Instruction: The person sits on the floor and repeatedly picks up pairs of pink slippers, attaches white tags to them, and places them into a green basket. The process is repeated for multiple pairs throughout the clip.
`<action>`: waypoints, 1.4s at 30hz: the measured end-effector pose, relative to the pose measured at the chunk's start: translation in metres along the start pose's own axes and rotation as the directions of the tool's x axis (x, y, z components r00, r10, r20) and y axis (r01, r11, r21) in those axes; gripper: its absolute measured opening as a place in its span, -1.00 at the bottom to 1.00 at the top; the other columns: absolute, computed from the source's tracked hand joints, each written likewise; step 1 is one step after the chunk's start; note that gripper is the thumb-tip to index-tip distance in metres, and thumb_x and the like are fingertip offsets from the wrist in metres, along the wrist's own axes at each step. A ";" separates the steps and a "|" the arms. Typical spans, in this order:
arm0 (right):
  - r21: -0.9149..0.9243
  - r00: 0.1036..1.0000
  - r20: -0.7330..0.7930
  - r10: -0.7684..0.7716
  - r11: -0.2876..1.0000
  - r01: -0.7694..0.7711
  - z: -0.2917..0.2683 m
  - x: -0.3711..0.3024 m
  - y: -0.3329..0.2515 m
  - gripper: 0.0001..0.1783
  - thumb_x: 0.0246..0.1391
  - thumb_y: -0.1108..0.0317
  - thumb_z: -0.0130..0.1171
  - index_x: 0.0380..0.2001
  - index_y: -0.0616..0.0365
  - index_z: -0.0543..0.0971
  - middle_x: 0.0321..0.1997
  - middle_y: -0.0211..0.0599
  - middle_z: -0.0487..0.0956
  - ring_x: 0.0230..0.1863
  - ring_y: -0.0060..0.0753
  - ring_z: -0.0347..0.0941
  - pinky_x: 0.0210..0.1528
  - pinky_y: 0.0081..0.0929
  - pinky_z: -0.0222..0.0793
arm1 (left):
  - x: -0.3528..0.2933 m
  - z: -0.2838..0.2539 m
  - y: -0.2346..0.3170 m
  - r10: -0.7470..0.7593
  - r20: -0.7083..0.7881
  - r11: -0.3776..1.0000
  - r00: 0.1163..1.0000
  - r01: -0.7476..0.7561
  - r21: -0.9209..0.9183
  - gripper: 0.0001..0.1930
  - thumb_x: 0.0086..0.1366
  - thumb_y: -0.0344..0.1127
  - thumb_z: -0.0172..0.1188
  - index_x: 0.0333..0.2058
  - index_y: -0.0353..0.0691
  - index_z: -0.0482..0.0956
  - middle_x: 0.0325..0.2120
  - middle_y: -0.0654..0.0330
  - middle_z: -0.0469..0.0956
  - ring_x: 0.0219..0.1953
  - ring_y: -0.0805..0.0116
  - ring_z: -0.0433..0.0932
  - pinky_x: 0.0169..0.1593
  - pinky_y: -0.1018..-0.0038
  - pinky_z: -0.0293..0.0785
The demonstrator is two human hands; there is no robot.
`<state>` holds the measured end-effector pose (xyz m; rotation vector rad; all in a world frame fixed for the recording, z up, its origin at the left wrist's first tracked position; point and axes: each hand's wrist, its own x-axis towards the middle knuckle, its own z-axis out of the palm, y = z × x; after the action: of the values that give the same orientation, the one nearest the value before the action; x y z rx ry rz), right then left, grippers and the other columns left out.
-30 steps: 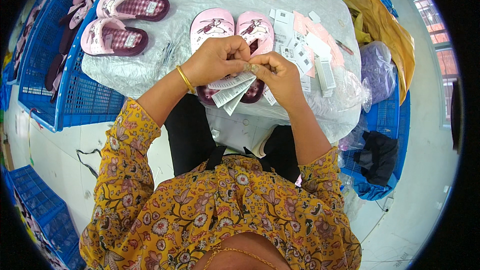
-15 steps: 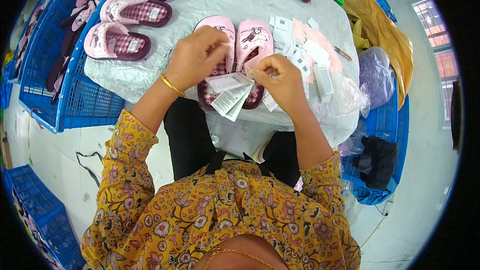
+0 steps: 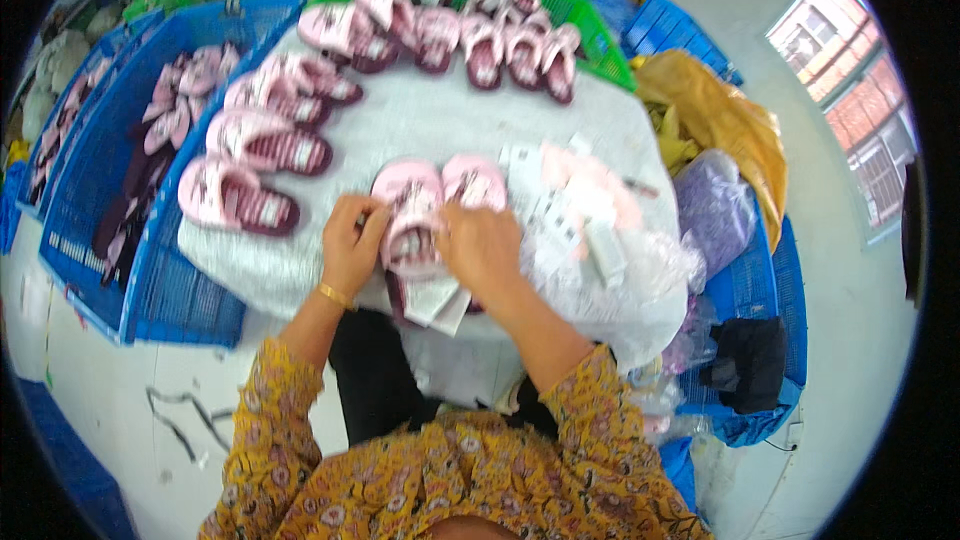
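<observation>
A pair of pink slippers with dark checked insoles lies before me at the table's near side, the left slipper (image 3: pixel 408 183) and the right slipper (image 3: pixel 474 180) side by side. My left hand (image 3: pixel 350 243) is closed, fingertips pinching the left slipper's outer edge. Closed too, my right hand (image 3: pixel 482 248) grips that slipper's inner side and partly covers the right slipper. White paper tags (image 3: pixel 438 302) are fanned out over the heel end, below my hands. Blur hides exactly how the fingertips hold the slipper.
More pink slippers (image 3: pixel 240 197) line the table's (image 3: pixel 590 110) left and far edges. Loose tags (image 3: pixel 590 195) and clear plastic lie on the right. Blue crates (image 3: pixel 190 290) flank the left side; a green crate (image 3: pixel 600 35) stands behind. A yellow sack (image 3: pixel 715 100) is at far right.
The tags have left my fingers and now lie over the slippers' heel end. My right hand has moved left onto the left slipper. The view has tilted up, showing more of the far side.
</observation>
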<state>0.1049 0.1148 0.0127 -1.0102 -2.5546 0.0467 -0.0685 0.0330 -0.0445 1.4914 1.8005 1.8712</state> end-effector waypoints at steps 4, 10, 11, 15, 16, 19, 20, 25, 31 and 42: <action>0.195 0.995 0.073 0.066 0.978 -0.079 -0.030 -0.012 0.015 -0.82 -0.08 0.23 0.26 -0.39 0.05 0.61 -0.53 -0.21 0.61 -0.43 -0.08 0.56 -0.40 -0.10 0.36 | -0.008 -0.006 -0.021 -0.192 -0.084 0.959 0.978 0.169 -0.226 -0.93 0.30 -0.42 0.19 -0.35 -0.28 0.52 -0.42 0.29 0.46 -0.38 0.54 0.40 -0.27 0.59 0.37; 0.299 0.982 0.089 0.168 0.936 -0.187 -0.067 0.014 0.063 -0.71 -0.08 0.19 0.40 -0.25 0.02 0.65 -0.43 -0.26 0.65 -0.42 -0.28 0.59 -0.32 -0.42 0.48 | -0.013 -0.007 -0.020 -0.201 -0.059 0.942 0.978 0.176 -0.286 -0.97 0.31 -0.48 0.17 -0.32 -0.28 0.51 -0.40 0.35 0.44 -0.38 0.63 0.36 -0.27 0.66 0.34; 0.286 0.998 -0.007 0.057 0.957 -0.053 -0.058 0.045 0.085 -0.69 -0.02 0.09 0.35 -0.23 -0.03 0.66 -0.31 -0.23 0.66 -0.31 -0.25 0.60 -0.26 -0.37 0.49 | -0.014 -0.011 -0.021 -0.210 -0.063 0.944 0.976 0.185 -0.275 -0.97 0.31 -0.48 0.17 -0.32 -0.29 0.51 -0.41 0.35 0.44 -0.38 0.63 0.36 -0.27 0.66 0.34; -0.045 0.990 -0.120 0.079 0.995 -0.085 -0.130 0.241 0.134 -0.50 0.15 -0.05 0.11 -0.02 0.09 0.55 -0.19 -0.14 0.64 -0.15 -0.09 0.57 -0.12 -0.22 0.45 | -0.017 -0.003 -0.027 -0.238 -0.044 0.933 0.970 0.216 -0.288 -0.97 0.31 -0.49 0.17 -0.33 -0.31 0.51 -0.42 0.33 0.42 -0.40 0.62 0.36 -0.30 0.64 0.33; 0.223 0.915 -0.349 0.203 0.966 -0.129 -0.141 0.272 0.126 -0.32 0.10 -0.12 0.16 0.12 0.18 0.47 -0.09 -0.05 0.63 -0.06 -0.13 0.57 0.01 -0.30 0.42 | -0.018 -0.005 -0.028 -0.246 -0.058 0.935 0.968 0.221 -0.277 -0.97 0.30 -0.50 0.17 -0.33 -0.31 0.51 -0.43 0.32 0.42 -0.41 0.61 0.36 -0.31 0.64 0.33; 0.290 0.878 -0.424 0.224 0.952 -0.103 -0.135 0.304 0.134 -0.27 0.06 -0.13 0.20 0.17 0.13 0.44 0.05 0.01 0.58 0.08 -0.05 0.51 0.11 -0.27 0.37 | -0.015 -0.005 -0.019 -0.277 -0.047 0.926 0.960 0.254 -0.278 -0.98 0.28 -0.52 0.17 -0.35 -0.33 0.52 -0.43 0.29 0.43 -0.42 0.57 0.37 -0.32 0.61 0.34; 0.250 0.901 -0.378 0.211 0.961 -0.120 -0.122 0.302 0.137 -0.31 0.05 -0.12 0.20 0.13 0.13 0.46 0.04 0.00 0.58 0.07 -0.01 0.51 0.11 -0.23 0.39 | -0.013 -0.006 -0.013 -0.290 -0.034 0.921 0.957 0.269 -0.280 -0.98 0.27 -0.52 0.18 -0.36 -0.33 0.52 -0.43 0.28 0.43 -0.42 0.55 0.38 -0.32 0.60 0.34; 0.150 0.926 -0.199 0.321 0.944 -0.295 -0.014 0.268 0.186 -0.35 -0.03 0.00 0.22 0.10 0.10 0.45 0.00 0.06 0.58 0.03 0.11 0.50 0.08 -0.11 0.39 | -0.012 -0.009 -0.015 -0.216 -0.049 0.968 0.975 0.207 -0.139 -0.97 0.23 -0.51 0.21 -0.38 -0.32 0.53 -0.43 0.22 0.45 -0.40 0.49 0.40 -0.31 0.57 0.35; -0.002 0.845 -0.202 0.495 0.863 -0.506 0.057 0.263 0.263 -0.27 -0.08 0.00 0.29 0.16 0.07 0.40 0.01 0.11 0.56 0.05 0.16 0.50 0.10 -0.04 0.39 | -0.008 -0.010 -0.004 -0.162 -0.026 0.985 0.986 0.160 -0.059 -0.97 0.20 -0.53 0.22 -0.39 -0.30 0.54 -0.41 0.19 0.48 -0.40 0.43 0.44 -0.31 0.55 0.36; -0.021 0.847 -0.258 0.465 0.874 -0.486 0.112 0.314 0.325 -0.19 -0.02 0.12 0.30 0.30 -0.06 0.23 0.05 0.05 0.55 0.02 0.18 0.50 0.05 -0.03 0.40 | -0.008 -0.015 0.003 -0.223 0.017 0.974 0.975 0.222 0.030 -0.96 0.19 -0.49 0.21 -0.39 -0.31 0.53 -0.39 0.14 0.47 -0.42 0.40 0.43 -0.33 0.54 0.34</action>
<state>0.0669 0.5758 -0.0383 -1.5604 -2.0439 -0.0505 -0.0738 0.0167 -0.0430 1.2517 1.9034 1.7239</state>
